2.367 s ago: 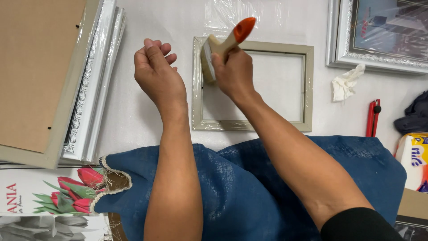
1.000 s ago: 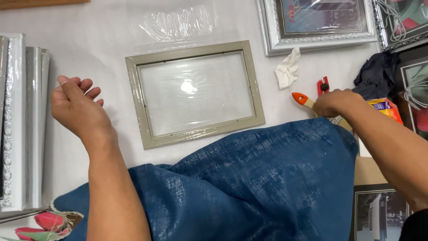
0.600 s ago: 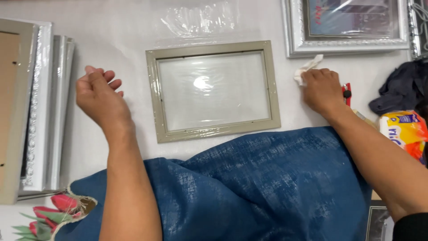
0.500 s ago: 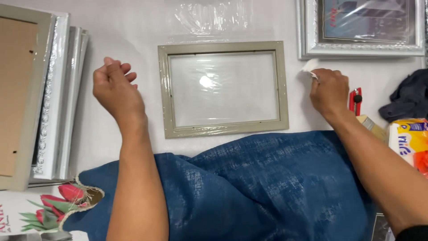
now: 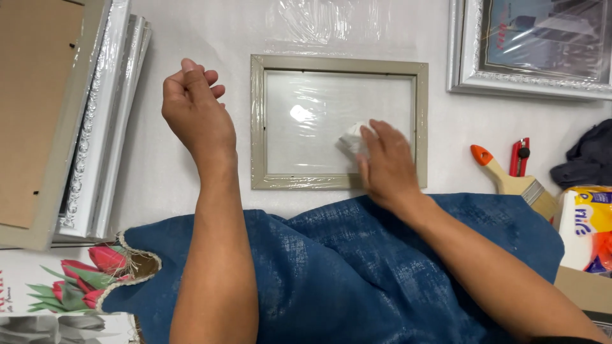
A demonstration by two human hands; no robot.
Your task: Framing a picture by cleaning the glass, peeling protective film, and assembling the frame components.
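Observation:
A beige picture frame (image 5: 258, 121) wrapped in clear film lies flat on the white table, its glass facing up. My right hand (image 5: 386, 162) presses a crumpled white tissue (image 5: 350, 137) onto the lower right part of the glass. My left hand (image 5: 194, 114) hovers left of the frame with its fingers loosely curled and nothing in it. A paintbrush (image 5: 507, 178) with an orange-tipped wooden handle lies on the table to the right, beside a red utility knife (image 5: 519, 155).
A stack of frames (image 5: 76, 121) lies at the left edge, a silver framed picture (image 5: 529, 48) at top right. A blue cloth (image 5: 357, 267) covers my lap. A tissue pack (image 5: 586, 226) and a dark cloth (image 5: 586, 162) sit at right, a tulip print (image 5: 70, 286) bottom left.
My right hand put the brush down at the right, picked up the white tissue and brought it onto the frame's glass. My left hand stayed left of the frame.

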